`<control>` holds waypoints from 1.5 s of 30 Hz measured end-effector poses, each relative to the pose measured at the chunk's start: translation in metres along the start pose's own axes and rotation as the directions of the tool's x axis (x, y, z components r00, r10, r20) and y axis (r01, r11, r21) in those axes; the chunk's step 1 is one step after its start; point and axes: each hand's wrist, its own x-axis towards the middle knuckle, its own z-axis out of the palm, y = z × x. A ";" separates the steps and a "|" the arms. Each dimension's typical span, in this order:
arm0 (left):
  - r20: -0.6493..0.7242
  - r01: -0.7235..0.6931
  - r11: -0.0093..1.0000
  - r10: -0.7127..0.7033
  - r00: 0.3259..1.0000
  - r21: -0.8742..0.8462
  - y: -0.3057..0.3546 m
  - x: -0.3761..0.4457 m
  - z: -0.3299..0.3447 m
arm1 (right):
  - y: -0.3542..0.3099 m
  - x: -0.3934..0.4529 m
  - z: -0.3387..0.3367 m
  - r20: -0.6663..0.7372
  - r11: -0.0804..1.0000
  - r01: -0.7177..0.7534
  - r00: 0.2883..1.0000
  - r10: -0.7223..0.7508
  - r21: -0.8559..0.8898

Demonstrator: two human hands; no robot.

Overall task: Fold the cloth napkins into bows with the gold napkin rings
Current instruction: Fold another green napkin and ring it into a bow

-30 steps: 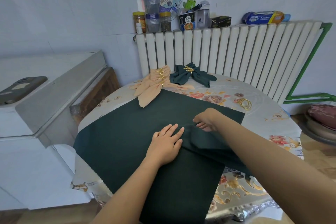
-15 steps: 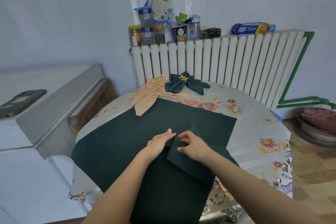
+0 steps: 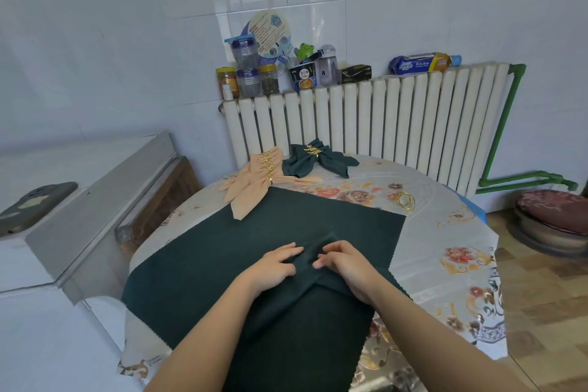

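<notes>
A dark green napkin (image 3: 222, 251) lies spread on the round table (image 3: 445, 232). Its near right part is folded over toward the middle. My left hand (image 3: 276, 266) and my right hand (image 3: 345, 259) sit close together at the centre and pinch the raised fold of the green cloth between them. A loose gold napkin ring (image 3: 404, 200) lies on the table at the far right. At the far edge rest a finished green bow (image 3: 318, 160) with a gold ring and a stack of peach bows (image 3: 259, 180) with gold rings.
A white radiator (image 3: 381, 124) stands behind the table, with jars, a cup and packets on its top. A white appliance (image 3: 63, 200) with a phone (image 3: 35, 205) on it is at the left. A cushioned stool (image 3: 553, 216) stands at the right.
My right hand drew the cloth's right side over toward the middle. Both hands have come together at the centre and gathered a ridge of cloth. The camera tilted up a little.
</notes>
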 end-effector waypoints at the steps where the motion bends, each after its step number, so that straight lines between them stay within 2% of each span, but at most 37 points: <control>1: 0.031 0.000 1.000 -0.001 1.000 0.021 0.002 0.000 -0.004 | 0.003 0.002 -0.002 -0.008 1.000 0.006 1.000 -0.006 0.004; 5: 0.019 0.005 0.970 -0.010 1.000 0.241 0.013 0.006 -0.009 | 0.010 0.003 -0.003 -0.016 0.993 0.088 0.996 -0.089 -0.076; 7: -0.068 0.024 0.939 -0.001 0.998 0.342 0.016 0.007 0.004 | 0.011 0.001 -0.001 -0.012 0.958 0.160 0.986 -0.168 -0.238; 9: -0.208 0.030 0.913 0.060 0.976 0.406 0.018 0.007 0.022 | 0.011 0.000 0.006 0.014 0.862 0.243 0.964 -0.264 -0.445; 11: -0.360 0.029 0.914 0.129 0.924 0.404 0.019 0.007 0.036 | 0.014 0.001 0.013 0.053 0.743 0.322 0.931 -0.362 -0.586; 13: -0.477 0.038 0.932 0.149 0.866 0.360 0.021 0.008 0.046 | 0.020 0.000 0.015 0.050 0.677 0.373 0.894 -0.446 -0.634; 15: -0.555 0.039 0.953 0.141 0.820 0.300 0.019 0.009 0.052 | 0.030 0.002 0.018 0.050 0.629 0.402 0.865 -0.500 -0.665; 18: -0.612 -0.040 0.981 0.149 0.777 0.188 0.014 0.010 0.053 | 0.032 0.005 0.018 0.118 0.473 0.419 0.831 -0.543 -0.775; 22: -0.588 -0.111 0.972 0.215 0.780 0.208 0.004 0.015 0.044 | 0.031 0.016 0.006 0.284 0.326 0.459 0.840 -0.462 -0.827; 27: -0.492 -0.173 0.931 0.321 0.809 0.322 -0.010 0.023 0.031 | 0.021 0.037 -0.019 0.433 0.196 0.541 0.803 -0.410 -0.818; 29: -0.466 -0.206 0.898 0.384 0.797 0.388 -0.011 0.024 0.028 | 0.018 0.043 -0.026 0.450 0.186 0.554 0.796 -0.405 -0.811; 32: -0.421 -0.242 0.807 0.506 0.753 0.539 -0.013 0.026 0.026 | 0.021 0.047 -0.029 0.410 0.230 0.558 0.780 -0.472 -0.797; 35: -0.287 -0.262 0.680 0.583 0.761 0.685 -0.011 0.024 0.027 | 0.025 0.050 -0.028 0.382 0.242 0.565 0.760 -0.526 -0.789; 38: -0.168 -0.245 0.610 0.539 0.826 0.754 -0.006 0.022 0.027 | 0.022 0.054 -0.029 0.375 0.208 0.559 0.744 -0.553 -0.802; 42: -0.216 -0.089 0.589 0.428 0.878 0.803 -0.003 0.022 0.027 | 0.023 0.055 -0.028 0.343 0.190 0.531 0.740 -0.578 -0.826; 45: -0.247 -0.022 0.625 0.340 0.907 0.780 -0.004 0.021 0.032 | 0.026 0.055 -0.024 0.320 0.178 0.515 0.730 -0.604 -0.839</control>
